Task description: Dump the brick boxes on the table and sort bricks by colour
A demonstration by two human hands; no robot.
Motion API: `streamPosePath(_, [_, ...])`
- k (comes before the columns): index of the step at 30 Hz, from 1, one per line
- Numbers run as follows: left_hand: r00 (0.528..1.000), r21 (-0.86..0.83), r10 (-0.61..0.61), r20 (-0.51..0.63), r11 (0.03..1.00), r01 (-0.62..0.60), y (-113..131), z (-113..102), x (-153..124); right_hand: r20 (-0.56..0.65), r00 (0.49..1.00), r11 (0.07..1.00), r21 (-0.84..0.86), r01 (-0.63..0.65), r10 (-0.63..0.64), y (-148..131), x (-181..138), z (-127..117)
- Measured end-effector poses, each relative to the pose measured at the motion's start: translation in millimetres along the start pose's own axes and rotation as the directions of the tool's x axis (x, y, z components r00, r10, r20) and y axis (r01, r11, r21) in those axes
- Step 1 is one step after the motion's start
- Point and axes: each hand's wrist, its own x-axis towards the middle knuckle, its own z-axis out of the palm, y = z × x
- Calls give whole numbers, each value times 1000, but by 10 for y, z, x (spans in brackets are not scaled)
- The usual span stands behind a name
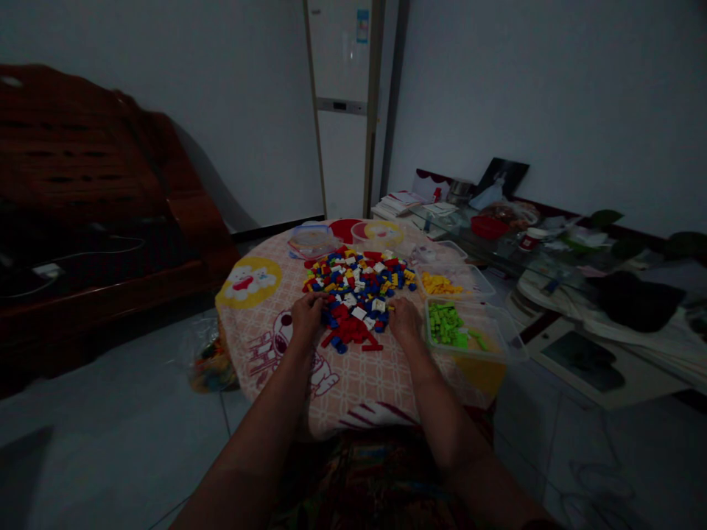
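Note:
A heap of small red, blue, yellow and white building bricks lies on a round table with a pink patterned cloth. My left hand rests at the heap's left edge, fingers curled down among the bricks. My right hand sits at the heap's right edge, fingers bent onto the bricks. What either hand holds is hidden. A clear box of green bricks stands just right of my right hand. Behind it is a clear box of yellow bricks.
Clear tubs and lids stand at the table's far side. A dark wooden sofa is at the left. A tall white air conditioner stands against the wall. A cluttered glass table is at the right. A bag lies on the floor.

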Motion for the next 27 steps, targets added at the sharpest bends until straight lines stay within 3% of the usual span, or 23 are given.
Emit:
streamPosePath(6, [1000,-2,5,5,1000,-5,-2,-3,-1,-108,994,995,95,39,-29,65,-14,110])
streamPosePath(19, [1000,0,-7,-6,1000,7,-48,12,28,-273,960,939,343,36,63,146,38,215])
streamPosePath(23, [1000,31,7,-10,999,-7,-62,4,42,-342,935,836,537,115,91,138,99,161])
streamPosePath(27, [1000,52,13,-5,999,-13,-30,-14,23,-349,899,687,723,79,264,179,296,16])
